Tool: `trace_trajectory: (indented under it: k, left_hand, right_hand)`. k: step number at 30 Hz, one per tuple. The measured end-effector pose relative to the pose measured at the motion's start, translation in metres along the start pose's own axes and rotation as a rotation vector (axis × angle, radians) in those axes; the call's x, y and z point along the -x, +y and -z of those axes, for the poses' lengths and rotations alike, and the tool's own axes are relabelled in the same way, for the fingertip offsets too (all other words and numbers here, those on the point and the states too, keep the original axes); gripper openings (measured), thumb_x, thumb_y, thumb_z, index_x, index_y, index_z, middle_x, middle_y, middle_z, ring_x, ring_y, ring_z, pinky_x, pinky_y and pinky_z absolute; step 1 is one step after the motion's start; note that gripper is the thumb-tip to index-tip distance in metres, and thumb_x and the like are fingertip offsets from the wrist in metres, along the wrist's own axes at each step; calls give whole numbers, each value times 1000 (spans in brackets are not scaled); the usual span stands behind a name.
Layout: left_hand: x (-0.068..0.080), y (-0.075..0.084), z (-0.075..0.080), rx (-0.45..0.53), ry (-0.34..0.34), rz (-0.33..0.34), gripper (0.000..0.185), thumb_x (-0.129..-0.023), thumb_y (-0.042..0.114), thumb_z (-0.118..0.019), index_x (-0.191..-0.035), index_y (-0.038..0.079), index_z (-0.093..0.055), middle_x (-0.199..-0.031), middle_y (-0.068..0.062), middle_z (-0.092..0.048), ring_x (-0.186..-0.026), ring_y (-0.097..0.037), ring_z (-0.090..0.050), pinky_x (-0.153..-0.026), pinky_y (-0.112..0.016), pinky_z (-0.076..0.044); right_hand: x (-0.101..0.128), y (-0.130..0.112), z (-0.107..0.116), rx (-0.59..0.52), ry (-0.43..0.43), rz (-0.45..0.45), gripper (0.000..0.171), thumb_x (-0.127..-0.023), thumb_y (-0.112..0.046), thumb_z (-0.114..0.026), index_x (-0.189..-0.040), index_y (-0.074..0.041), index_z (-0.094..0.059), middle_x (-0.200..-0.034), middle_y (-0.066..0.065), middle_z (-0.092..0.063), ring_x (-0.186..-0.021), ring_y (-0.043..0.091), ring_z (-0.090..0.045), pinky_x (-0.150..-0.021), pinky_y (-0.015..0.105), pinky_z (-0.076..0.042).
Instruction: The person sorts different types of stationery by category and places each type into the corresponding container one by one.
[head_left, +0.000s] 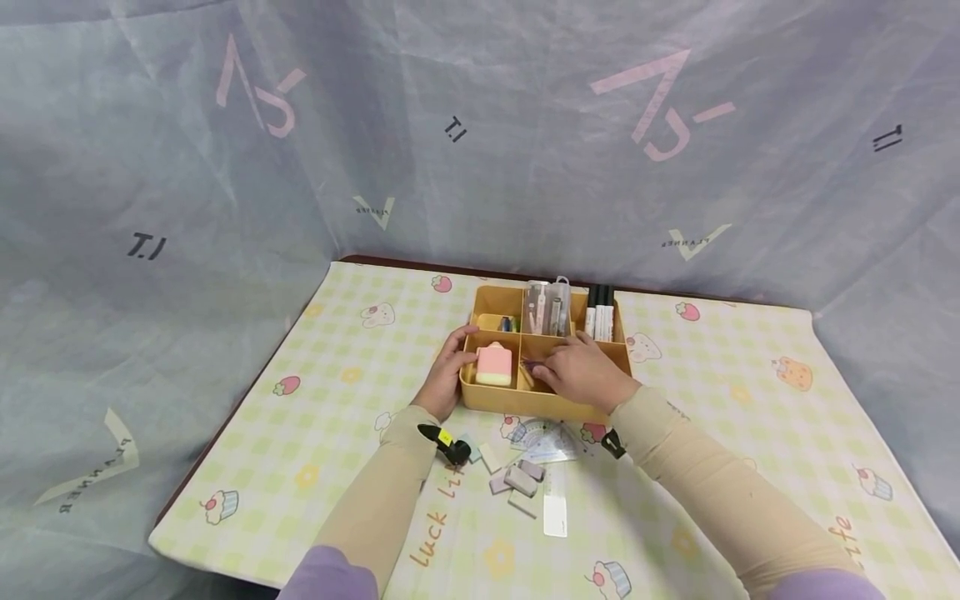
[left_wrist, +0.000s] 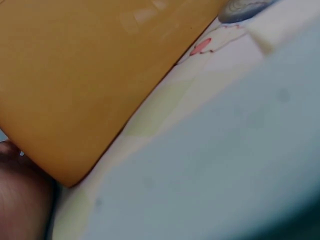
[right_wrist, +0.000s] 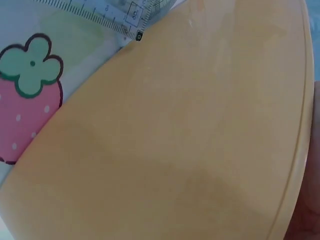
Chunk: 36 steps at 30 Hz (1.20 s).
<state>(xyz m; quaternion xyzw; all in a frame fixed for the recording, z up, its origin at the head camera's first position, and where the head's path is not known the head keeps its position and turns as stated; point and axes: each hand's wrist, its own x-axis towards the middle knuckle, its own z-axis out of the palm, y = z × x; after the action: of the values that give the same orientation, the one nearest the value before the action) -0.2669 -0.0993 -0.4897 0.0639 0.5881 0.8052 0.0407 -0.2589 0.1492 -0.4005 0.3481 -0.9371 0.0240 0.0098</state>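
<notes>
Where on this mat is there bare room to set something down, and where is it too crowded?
Free: the mat left of the yellow organizer, and the wide stretch on its right toward the cake print. Crowded: the patch between the forearms, with erasers, a protractor and a ruler. Both hands occupy the organizer's front compartments.
</notes>
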Motion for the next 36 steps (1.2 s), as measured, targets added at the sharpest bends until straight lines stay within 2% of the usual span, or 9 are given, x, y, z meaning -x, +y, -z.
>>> trace_trajectory:
  k: [4, 7, 13, 17, 22, 27, 36]
  left_hand:
    - [1, 0, 1, -4, 5, 2, 53, -95, 5, -47, -148, 8, -41, -165, -3, -22, -150, -24, -20, -121, -47, -17]
    - [1, 0, 1, -11, 7, 6, 54, -95, 6, -47, -148, 8, -41, -165, -2, -23, -150, -23, -20, -121, -46, -17]
    - [0, 1, 0, -8, 5, 1, 56, -94, 5, -47, -149, 6, -37, -164, -4, -24, -150, -25, -21, -121, -48, -17]
    - [1, 1, -1, 0, -2, -22, 54, -94, 2, -45, -148, 4, -37, -164, -5, -23, -149, -25, -21, -120, -49, -18]
    - [1, 1, 0, 13, -1, -50, 51, -94, 1, -45, -145, 5, -41, -166, -6, -20, -151, -23, -17, -120, -47, -17]
    - [1, -1, 0, 2, 9, -27, 52, -94, 3, -46, -145, 7, -42, -166, -5, -21, -150, -23, -19, -121, -47, -18]
    - [-1, -1, -1, 0, 1, -19, 53, -94, 2, -46, -146, 6, -41, -167, -5, -18, -151, -22, -16, -122, -46, -16]
  right_hand:
    - [3, -3, 3, -20, 18, 17, 32, -103, -34, -56, -108, -10, -76, -116, 9, -72, -119, 36, -60, -112, 64, -28]
    - [9, -6, 11, -37, 102, 69, 32, -100, -31, -61, -122, -10, -72, -122, 8, -70, -122, 34, -59, -114, 62, -28]
    - [29, -19, 29, -73, 357, 285, 27, -91, -16, -74, -116, -7, -74, -114, 8, -70, -109, 29, -63, -101, 49, -45]
    - [46, -32, 34, -62, 412, 389, 33, -84, -13, -81, -116, -6, -73, -116, 8, -69, -110, 28, -62, -97, 47, -49]
    - [61, -42, 31, -54, 377, 412, 38, -82, -14, -83, -118, -9, -72, -120, 5, -67, -113, 22, -62, -90, 41, -54]
    - [69, -42, 17, -49, 292, 413, 37, -82, -13, -82, -117, -9, -72, -119, 4, -67, -108, 18, -64, -85, 35, -57]
    - [72, -43, -18, 16, 94, 420, 36, -84, -17, -81, -118, -9, -72, -117, 3, -67, -109, 18, -64, -95, 34, -52]
